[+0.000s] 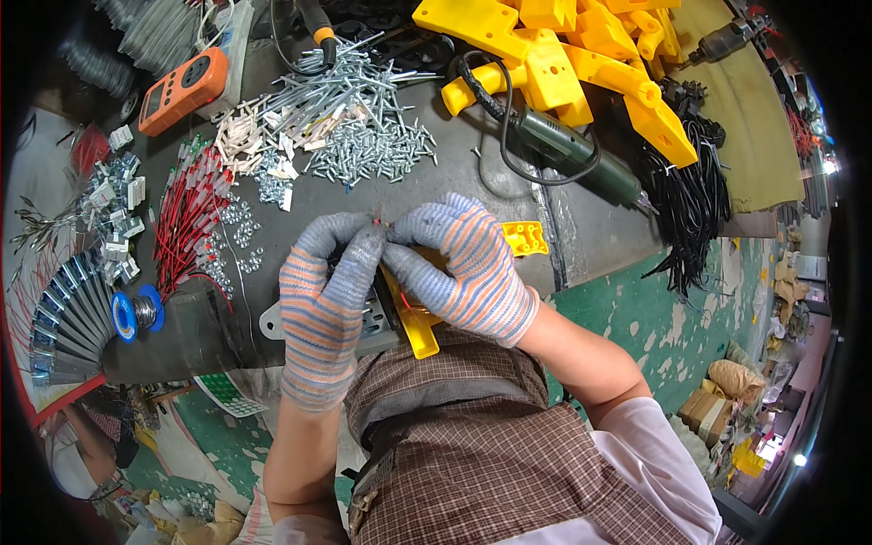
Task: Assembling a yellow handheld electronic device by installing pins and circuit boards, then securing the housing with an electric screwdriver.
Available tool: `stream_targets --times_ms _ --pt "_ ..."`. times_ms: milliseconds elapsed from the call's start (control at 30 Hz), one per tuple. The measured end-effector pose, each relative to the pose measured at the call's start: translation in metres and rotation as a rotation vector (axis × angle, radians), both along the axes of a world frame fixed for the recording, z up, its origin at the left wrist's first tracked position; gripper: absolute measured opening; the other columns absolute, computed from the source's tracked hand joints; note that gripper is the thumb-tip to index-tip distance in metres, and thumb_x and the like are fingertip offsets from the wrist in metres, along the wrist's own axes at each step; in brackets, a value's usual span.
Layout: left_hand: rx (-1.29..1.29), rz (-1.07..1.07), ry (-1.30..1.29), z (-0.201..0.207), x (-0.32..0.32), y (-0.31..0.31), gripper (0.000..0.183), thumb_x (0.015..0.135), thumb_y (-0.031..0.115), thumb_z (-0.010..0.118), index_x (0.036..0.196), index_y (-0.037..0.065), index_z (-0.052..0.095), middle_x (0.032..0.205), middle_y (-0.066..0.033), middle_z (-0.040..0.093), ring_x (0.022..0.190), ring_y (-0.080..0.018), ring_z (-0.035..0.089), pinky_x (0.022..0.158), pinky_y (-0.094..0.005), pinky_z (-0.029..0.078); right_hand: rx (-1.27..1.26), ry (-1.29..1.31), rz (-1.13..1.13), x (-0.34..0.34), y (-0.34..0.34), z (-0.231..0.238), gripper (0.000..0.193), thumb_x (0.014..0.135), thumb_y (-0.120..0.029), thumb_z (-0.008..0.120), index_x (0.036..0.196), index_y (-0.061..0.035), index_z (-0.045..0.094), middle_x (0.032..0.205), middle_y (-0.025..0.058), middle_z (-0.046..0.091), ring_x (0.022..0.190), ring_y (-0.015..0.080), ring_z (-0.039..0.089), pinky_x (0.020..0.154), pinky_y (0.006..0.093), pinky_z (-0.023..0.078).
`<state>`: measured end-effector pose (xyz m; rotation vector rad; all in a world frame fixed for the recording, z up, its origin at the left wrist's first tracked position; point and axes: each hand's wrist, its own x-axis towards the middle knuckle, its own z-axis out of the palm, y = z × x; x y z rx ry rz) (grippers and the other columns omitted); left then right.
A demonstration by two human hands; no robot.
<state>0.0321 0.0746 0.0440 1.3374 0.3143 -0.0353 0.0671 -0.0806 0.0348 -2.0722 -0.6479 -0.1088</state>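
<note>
Both hands wear striped knit gloves and meet at the bench's near edge. My left hand (325, 304) and my right hand (463, 263) pinch a thin red wire (376, 221) between their fingertips. Under the hands lies a yellow plastic housing (525, 238) with a metal part (374, 320) beside it, mostly hidden by the gloves.
A heap of screws and long bolts (368, 118) lies at the back, with red wire leads (186, 218) at left. An orange meter (182, 89), a blue solder spool (138, 312), a green electric screwdriver (568, 150), yellow housings (581, 45) and black cables (695, 200) surround them.
</note>
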Motion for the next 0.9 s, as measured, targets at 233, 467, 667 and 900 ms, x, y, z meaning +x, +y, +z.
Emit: stream_targets --times_ms 233,467,667,900 --pt "0.113 0.007 -0.009 0.002 0.002 -0.004 0.011 0.089 0.009 0.065 0.096 0.002 0.065 0.083 -0.0013 0.063 0.077 -0.0072 0.054 0.071 -0.0236 0.046 -0.016 0.024 -0.014 0.001 0.001 0.003 0.019 0.08 -0.026 0.066 0.084 -0.0076 0.068 0.077 0.0105 0.065 0.075 0.0329 0.06 0.071 0.0433 0.044" --pt "0.269 -0.092 -0.154 -0.008 0.005 -0.002 0.009 0.093 0.006 0.058 0.1 0.001 0.06 0.088 -0.0043 0.062 0.077 -0.0089 0.055 0.071 -0.0257 0.048 -0.145 -0.113 0.07 0.005 -0.012 0.012 0.018 0.08 -0.025 0.066 0.087 -0.0083 0.069 0.08 0.0096 0.065 0.076 0.031 0.06 0.071 0.0414 0.044" --pt "0.066 -0.3 -0.12 0.003 0.009 0.014 0.013 0.095 0.004 0.057 0.108 0.0 0.057 0.089 -0.006 0.062 0.08 -0.009 0.057 0.074 -0.0238 0.049 -0.35 -0.614 0.125 0.034 -0.029 0.035 0.026 0.077 -0.022 0.066 0.101 -0.0136 0.066 0.094 0.0037 0.064 0.078 0.0224 0.061 0.069 0.037 0.046" --pt "0.167 -0.421 -0.07 -0.009 0.014 0.018 0.014 0.093 0.006 0.059 0.107 0.002 0.06 0.09 -0.0096 0.064 0.082 -0.019 0.063 0.076 -0.0301 0.051 -0.514 -0.692 0.291 0.041 -0.031 0.032 0.02 0.075 -0.022 0.061 0.094 -0.0134 0.061 0.085 0.0032 0.061 0.077 0.0212 0.061 0.068 0.0347 0.046"
